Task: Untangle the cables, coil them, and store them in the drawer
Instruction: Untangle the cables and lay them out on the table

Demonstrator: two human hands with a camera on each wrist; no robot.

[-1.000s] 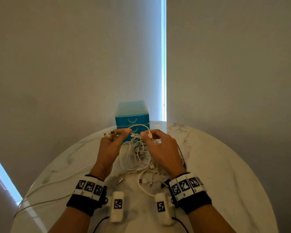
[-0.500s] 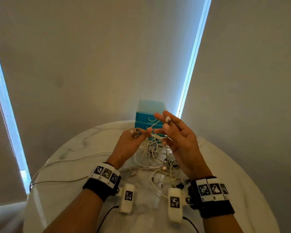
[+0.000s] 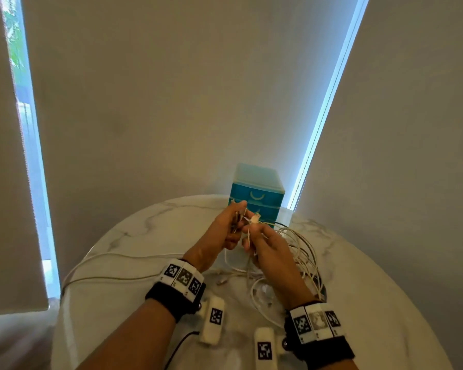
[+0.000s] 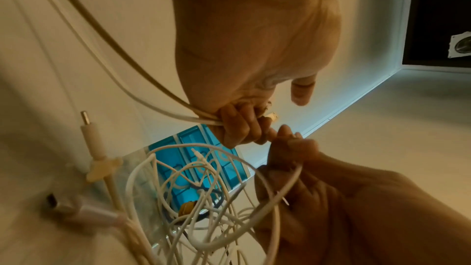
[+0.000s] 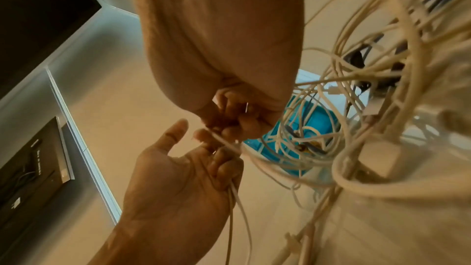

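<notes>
A tangle of white cables (image 3: 301,252) lies on the round marble table (image 3: 123,236), partly lifted off it. My left hand (image 3: 237,218) grips two white cables (image 4: 163,106) that trail off to the left. My right hand (image 3: 251,233) pinches a thin white cable (image 5: 224,140) just beside the left fingers, with loops (image 4: 193,176) hanging below it. A white plug (image 3: 255,218) sticks up between the two hands. The blue drawer unit (image 3: 257,194) stands right behind them, its drawers closed.
Two long cable runs (image 3: 112,265) cross the table's left side and drop over its edge. Loose plugs (image 4: 89,134) dangle near my left wrist. Grey blinds hang behind the table, which has bare room at the right and front.
My right hand, lifted with spread fingers half a second ago, has come down and closed on a cable next to the left hand. The tangle has shifted right.
</notes>
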